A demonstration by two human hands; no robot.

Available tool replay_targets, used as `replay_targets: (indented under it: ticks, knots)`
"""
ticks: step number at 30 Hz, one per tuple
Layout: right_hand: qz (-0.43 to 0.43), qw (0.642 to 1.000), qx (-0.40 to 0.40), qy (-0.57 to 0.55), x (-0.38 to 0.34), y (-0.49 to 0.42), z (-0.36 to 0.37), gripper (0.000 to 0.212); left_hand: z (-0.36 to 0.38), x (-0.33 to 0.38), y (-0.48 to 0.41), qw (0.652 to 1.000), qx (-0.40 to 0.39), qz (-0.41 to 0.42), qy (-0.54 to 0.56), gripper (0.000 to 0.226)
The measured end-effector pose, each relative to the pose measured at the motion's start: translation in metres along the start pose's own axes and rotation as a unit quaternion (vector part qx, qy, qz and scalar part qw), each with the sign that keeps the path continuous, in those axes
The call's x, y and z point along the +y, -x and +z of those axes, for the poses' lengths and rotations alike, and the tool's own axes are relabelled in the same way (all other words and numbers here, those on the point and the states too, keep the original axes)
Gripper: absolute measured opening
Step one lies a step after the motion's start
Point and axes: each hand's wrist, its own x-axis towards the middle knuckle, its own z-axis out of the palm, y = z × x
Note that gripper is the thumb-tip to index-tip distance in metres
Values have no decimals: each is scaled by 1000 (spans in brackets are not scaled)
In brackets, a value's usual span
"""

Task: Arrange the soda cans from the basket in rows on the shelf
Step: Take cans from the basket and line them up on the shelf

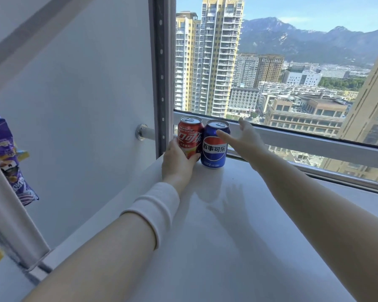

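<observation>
Head view: two cans stand side by side on the shelf, a first row barely begun.
The left hand [177,162] curls around the lower half of the red can [189,136], which stands upright on the white shelf [227,225]. The blue can [214,149] stands upright between the two hands, touching the red one. The right hand [244,138] is spread wide with straight fingers and holds nothing, its thumb at the blue can's upper wall; whether it touches is unclear. The basket is out of view, so the cans left cannot be counted; the task looks early.
</observation>
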Motion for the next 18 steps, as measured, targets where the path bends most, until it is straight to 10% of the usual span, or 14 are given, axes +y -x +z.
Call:
replay_targets:
  ticks: [10, 18]
  knots:
    - [-23, 966, 54, 252, 3, 137, -13, 61, -33, 21, 87, 960, -63, 157, -223, 57]
    - [-40, 935, 66, 346, -18, 266, -26, 61, -93, 28, 188, 939, -111, 256, -202, 56]
